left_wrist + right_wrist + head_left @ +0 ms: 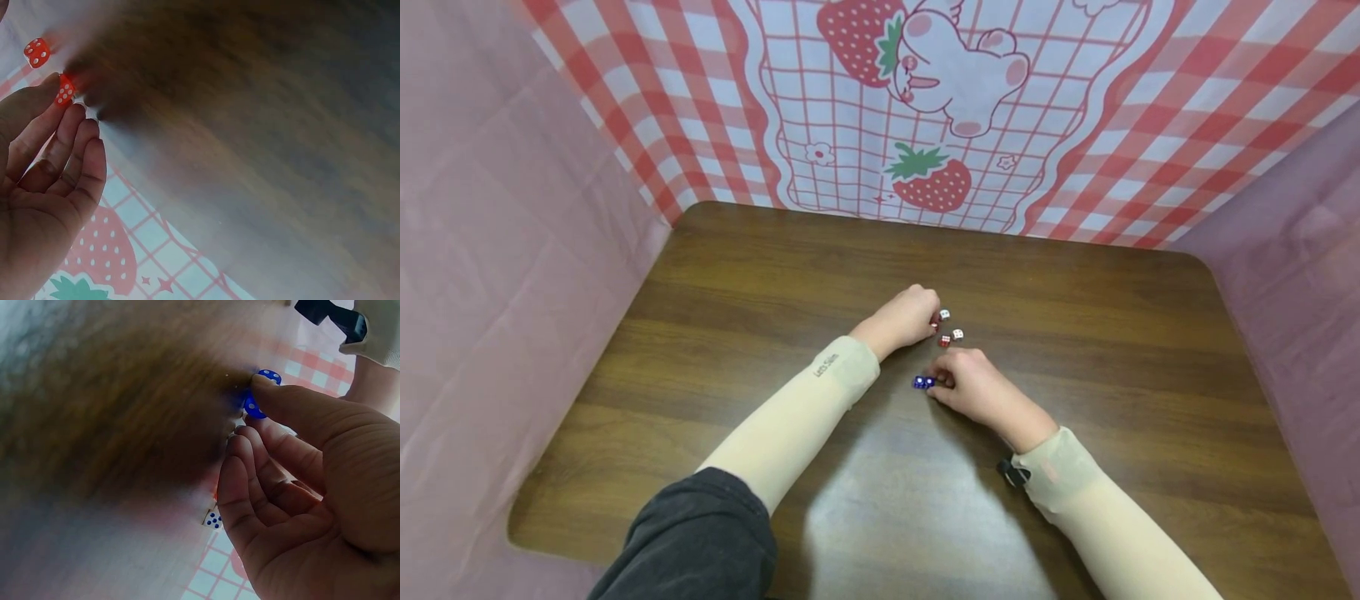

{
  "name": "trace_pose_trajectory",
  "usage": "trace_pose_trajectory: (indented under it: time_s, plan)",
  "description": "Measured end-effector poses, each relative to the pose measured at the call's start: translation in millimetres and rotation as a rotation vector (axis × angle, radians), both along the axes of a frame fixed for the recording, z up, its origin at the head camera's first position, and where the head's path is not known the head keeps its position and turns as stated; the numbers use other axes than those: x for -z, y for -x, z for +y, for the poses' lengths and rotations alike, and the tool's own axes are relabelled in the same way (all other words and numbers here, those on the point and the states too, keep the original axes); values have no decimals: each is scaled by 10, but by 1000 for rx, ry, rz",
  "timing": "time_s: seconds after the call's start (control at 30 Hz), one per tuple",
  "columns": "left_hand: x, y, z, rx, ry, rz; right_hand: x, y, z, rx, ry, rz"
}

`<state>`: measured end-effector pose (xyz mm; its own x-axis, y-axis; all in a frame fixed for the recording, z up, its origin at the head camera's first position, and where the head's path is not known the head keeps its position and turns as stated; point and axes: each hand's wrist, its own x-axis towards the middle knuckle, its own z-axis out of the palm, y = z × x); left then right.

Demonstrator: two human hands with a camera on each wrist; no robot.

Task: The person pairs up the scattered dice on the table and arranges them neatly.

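One white-spotted red die [65, 90] sits pinched in the curled left hand [904, 317]; the right hand [976, 385], angled inward, pinches a white-spotted blue die [254, 407].

Your right hand [331, 487] lay toward 4 o'clock, its thumb and forefinger pinching a blue die [255, 407] at about 2 o'clock from the centre. A second blue die [271, 375] showed just beyond your thumb tip, toward 1 o'clock, partly covered by it. At 6 o'clock, a white die [213, 519] with blue pips sat beside your outer fingers. The brown tabletop [106, 412] spread blurred toward 9 o'clock. Red-and-white checked cloth [317, 370] stood behind your thumb, and your pale sleeve [382, 337] met a dark strap [334, 317] near 1 o'clock.
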<state>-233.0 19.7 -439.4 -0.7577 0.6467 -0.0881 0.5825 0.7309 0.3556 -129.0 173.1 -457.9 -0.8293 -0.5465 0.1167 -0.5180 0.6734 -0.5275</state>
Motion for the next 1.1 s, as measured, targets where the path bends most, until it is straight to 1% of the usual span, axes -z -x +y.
trace_pose_trajectory:
  time_s: [0.4,0.67,1.1]
  plan:
    - [-29,-65,-53,13,27,-35,4,7,1,1,-1,-10]
    - [-25,-134,-111,38,27,11,4,-3,-6,-6,0,13]
    - [-46,-237,-185,45,30,0,6,8,-9,-4,1,1]
